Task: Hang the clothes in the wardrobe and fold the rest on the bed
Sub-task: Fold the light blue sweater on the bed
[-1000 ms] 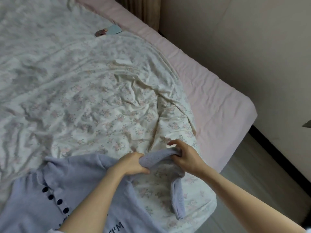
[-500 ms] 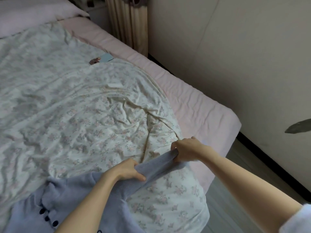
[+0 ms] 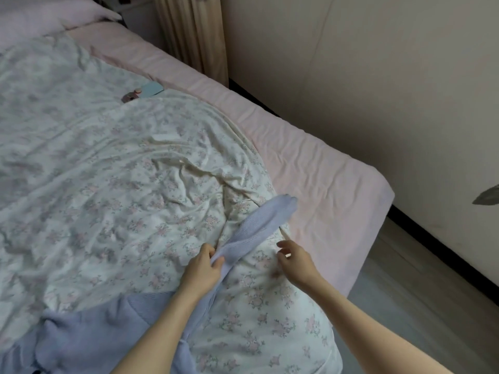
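Observation:
A lavender knit cardigan [image 3: 89, 327] lies on the floral duvet [image 3: 108, 184] at the near edge of the bed. Its right sleeve [image 3: 266, 220] stretches out flat toward the far right, the cuff reaching the pink sheet. My left hand [image 3: 204, 268] pinches the sleeve near its middle. My right hand [image 3: 295, 261] hovers just right of the sleeve with fingers loosely spread, holding nothing. The cardigan's front and lower body are cut off by the frame's bottom edge.
A pink fitted sheet [image 3: 324, 168] covers the mattress along the right side. A small light-blue card and a brown object [image 3: 145, 91] lie on the duvet farther up. A wall and curtain [image 3: 191, 36] run close beside the bed; grey floor [image 3: 418, 306] shows at right.
My right hand has let go of the sleeve's cuff and drawn back. The sleeve now lies stretched out flat toward the bed's right edge. My left hand keeps its grip.

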Demonstrator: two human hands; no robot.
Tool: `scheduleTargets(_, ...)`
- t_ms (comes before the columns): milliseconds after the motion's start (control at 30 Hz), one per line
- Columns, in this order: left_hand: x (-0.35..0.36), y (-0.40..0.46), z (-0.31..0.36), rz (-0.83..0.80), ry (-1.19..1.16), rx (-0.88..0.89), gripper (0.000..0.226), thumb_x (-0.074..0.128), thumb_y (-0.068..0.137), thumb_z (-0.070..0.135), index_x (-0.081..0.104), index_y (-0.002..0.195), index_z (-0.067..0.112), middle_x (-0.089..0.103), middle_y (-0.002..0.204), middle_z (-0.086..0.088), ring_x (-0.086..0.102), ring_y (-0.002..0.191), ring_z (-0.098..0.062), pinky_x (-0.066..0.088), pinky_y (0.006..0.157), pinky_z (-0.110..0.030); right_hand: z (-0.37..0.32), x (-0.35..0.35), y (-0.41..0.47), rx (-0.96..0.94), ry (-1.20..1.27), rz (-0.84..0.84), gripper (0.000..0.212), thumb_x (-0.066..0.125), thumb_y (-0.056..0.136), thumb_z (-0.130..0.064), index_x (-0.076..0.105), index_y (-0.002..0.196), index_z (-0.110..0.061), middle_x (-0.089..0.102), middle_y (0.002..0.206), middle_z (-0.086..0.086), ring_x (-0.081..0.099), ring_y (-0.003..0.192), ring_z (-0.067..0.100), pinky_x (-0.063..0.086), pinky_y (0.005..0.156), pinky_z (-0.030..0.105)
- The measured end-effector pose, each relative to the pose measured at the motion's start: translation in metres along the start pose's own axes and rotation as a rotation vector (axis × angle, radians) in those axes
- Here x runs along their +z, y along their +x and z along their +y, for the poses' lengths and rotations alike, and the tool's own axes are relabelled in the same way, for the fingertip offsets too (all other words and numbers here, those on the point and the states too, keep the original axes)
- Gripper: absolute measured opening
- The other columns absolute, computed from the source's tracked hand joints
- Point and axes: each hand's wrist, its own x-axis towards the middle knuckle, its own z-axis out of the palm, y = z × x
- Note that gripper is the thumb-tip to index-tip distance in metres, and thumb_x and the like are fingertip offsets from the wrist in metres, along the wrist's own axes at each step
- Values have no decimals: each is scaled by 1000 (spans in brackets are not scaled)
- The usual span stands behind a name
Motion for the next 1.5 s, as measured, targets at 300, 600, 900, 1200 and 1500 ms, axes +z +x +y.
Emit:
scheduleTargets(300, 3, 6, 30, -138, 252, 126, 28, 50, 92, 34, 57, 66, 29, 57, 77, 3, 61, 84, -24, 42, 65, -31, -12, 2, 22, 72, 438, -4, 41, 36, 93, -1, 49, 131, -6, 59, 124, 11, 47, 92, 14, 42, 84, 31)
scheduleTargets(600, -16, 4, 61, -491, -739, -145, 36, 66, 68, 18, 65, 103, 12, 73, 95, -8, 68, 85, -22, 51, 72, -28, -13, -11, 26, 138, 1173, 17, 49, 39, 95, 3, 33, 142, -12, 54, 130, 3, 63, 106, 19, 54, 86, 34)
scheduleTargets(900, -15, 11, 88, -621, -958, -81, 42, 66, 75, 9, 62, 116, 15, 71, 107, -10, 69, 96, -26, 56, 73, -30, 11, -9, 12, 428, 1013, 80, 35, 47, 97, -29, 58, 106, 3, 66, 97, 17, 64, 77, 25, 55, 70, 33)
scheduleTargets(1200, -4, 28, 100, -226, -114, 221, 13, 53, 94, 23, 65, 100, 24, 66, 91, 8, 61, 87, -12, 46, 78, -28, -10, -36, 37, 343, 1267, 245, 11, 55, 93, -12, 60, 99, -4, 64, 93, 9, 60, 76, 18, 50, 62, 28)
scheduleTargets(1500, -21, 2, 13, -99, -410, -231, 34, 47, 98, 34, 52, 126, 18, 53, 126, 0, 51, 101, -9, 42, 83, -24, -38, -30, 21, 65, 853, 560, 13, 44, 91, -8, 41, 83, -18, 43, 75, -4, 41, 62, 0, 36, 55, 16)
